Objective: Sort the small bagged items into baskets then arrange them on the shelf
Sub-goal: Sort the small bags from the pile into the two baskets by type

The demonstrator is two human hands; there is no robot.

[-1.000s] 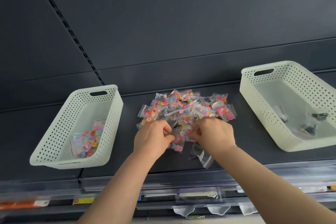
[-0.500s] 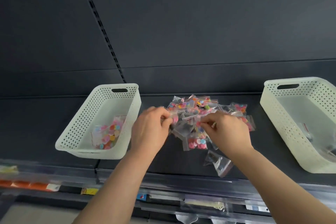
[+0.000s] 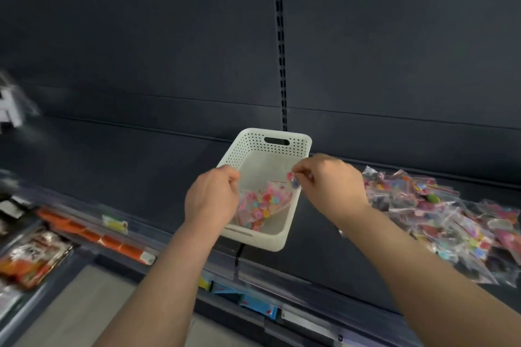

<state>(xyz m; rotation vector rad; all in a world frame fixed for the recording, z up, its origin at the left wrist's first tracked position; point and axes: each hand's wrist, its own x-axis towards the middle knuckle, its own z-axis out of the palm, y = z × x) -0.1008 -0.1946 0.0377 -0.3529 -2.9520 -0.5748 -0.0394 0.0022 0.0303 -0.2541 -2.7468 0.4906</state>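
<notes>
Clear plastic bag of coloured beads (image 3: 291, 180) is pinched by the right hand (image 3: 328, 186) over the white perforated plastic basket (image 3: 282, 239) at frame centre; the left hand (image 3: 212, 201) is curled closed, contents hidden.

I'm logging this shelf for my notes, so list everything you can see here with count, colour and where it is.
basket: one, cream, perforated, on the dark shelf, centre.
bags in basket: a few, exact count unclear, clear with pink and multicolour bits, on the basket floor.
held bag: one, clear with pink and blue bits, above the basket.
pile of bags: many, clear with multicolour contents, on the shelf right of the basket.
shelf: one, dark grey, with dark back panel.
orange strip: one, on the shelf's front edge, left.
orange packet: one, blurred, lower left.
left hand: over the basket's left wall; whether it holds anything is unclear.
right hand: fingers pinching the held bag.
</notes>
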